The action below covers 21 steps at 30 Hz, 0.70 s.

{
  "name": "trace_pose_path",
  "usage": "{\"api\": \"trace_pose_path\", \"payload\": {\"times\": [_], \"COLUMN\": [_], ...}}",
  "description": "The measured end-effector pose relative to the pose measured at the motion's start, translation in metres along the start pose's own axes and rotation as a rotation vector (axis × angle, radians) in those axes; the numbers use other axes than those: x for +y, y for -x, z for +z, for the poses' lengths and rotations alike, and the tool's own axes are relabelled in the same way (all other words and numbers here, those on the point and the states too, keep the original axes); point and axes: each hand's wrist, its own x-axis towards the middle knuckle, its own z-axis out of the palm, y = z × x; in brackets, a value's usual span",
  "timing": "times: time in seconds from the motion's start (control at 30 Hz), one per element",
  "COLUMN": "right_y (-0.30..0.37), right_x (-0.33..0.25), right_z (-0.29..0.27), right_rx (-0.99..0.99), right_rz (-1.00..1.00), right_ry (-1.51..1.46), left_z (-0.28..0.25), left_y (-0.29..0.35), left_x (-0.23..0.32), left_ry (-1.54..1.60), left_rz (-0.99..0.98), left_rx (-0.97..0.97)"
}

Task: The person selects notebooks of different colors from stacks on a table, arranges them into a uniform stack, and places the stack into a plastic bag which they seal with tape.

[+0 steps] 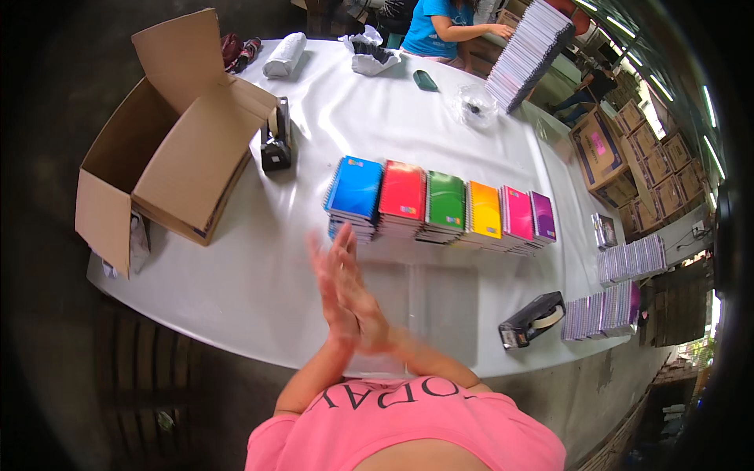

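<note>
Palm to palm in front of my chest, my left hand and my right hand touch, with fingers stretched upward. They are slightly smeared by motion, and nothing shows between them. Just beyond the fingertips stands a row of spiral notebook stacks. From left to right come blue notebooks, red notebooks, green notebooks, yellow notebooks, pink notebooks and purple notebooks. To the right of my hands, a clear rectangular sheet appears to lie on the table.
On the white table sit an open cardboard box, a black tape dispenser and another tape dispenser. More notebooks stand at the right edge. A person in blue touches a tall notebook stack at the far side.
</note>
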Motion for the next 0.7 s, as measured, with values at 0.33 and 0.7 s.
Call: {"api": "trace_pose_path", "payload": {"times": [0.33, 0.7], "right_y": [-0.112, -0.130], "right_x": [0.072, 0.053], "right_z": [0.058, 0.020], "right_rx": [-0.101, 0.027], "right_rz": [0.074, 0.205], "right_ry": [0.948, 0.472], "left_z": [-0.084, -0.067], "left_y": [-0.073, -0.103], "left_x": [0.069, 0.034], "left_ry": [-0.658, -0.230], "left_rz": [-0.027, -0.597], "left_rx": [-0.057, -0.112]}}
